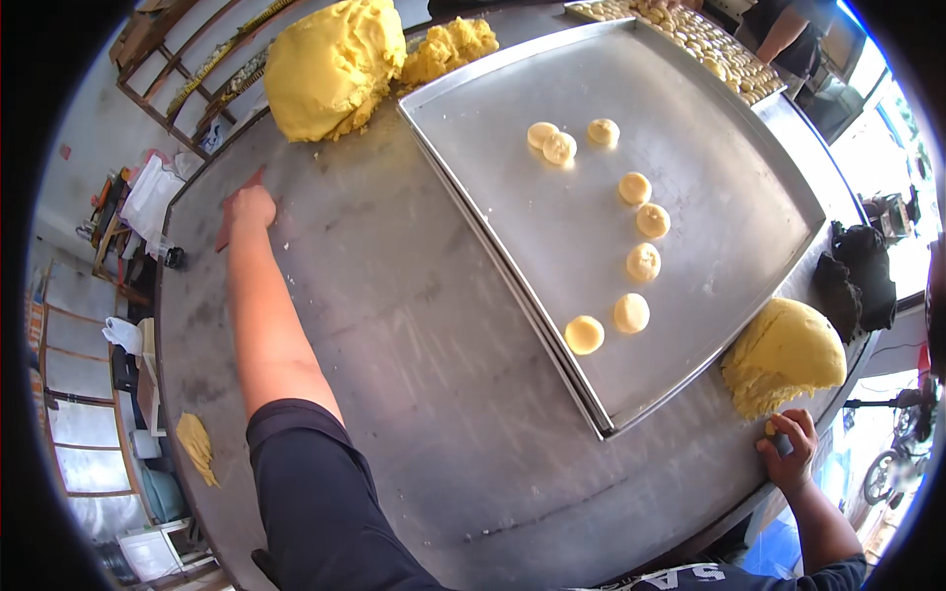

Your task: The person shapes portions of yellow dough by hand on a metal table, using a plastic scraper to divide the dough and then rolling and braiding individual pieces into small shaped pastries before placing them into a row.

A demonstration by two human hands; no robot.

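My left arm reaches far across the metal table. At its end my left hand (253, 207) is closed on a flat red scraper (226, 225), pressed to the tabletop near the far left edge. At the right edge my right hand (791, 449) has its fingers curled round something small and greyish, with a yellowish bit at the fingertips. What it is cannot be made out. Just beyond that hand lies a rounded lump of yellow dough (788, 355) with a torn near side. Several small pale dough rounds (643, 262) sit on a large metal tray (512, 212) between my hands.
A big dough mass (335, 69) and a crumbly heap (448, 51) stand at the far side. A dough scrap (197, 448) lies at the left edge. Far right, another person's arm (783, 34) is beside a tray full of small pieces (724, 69). A black bag (862, 276) borders the right side.
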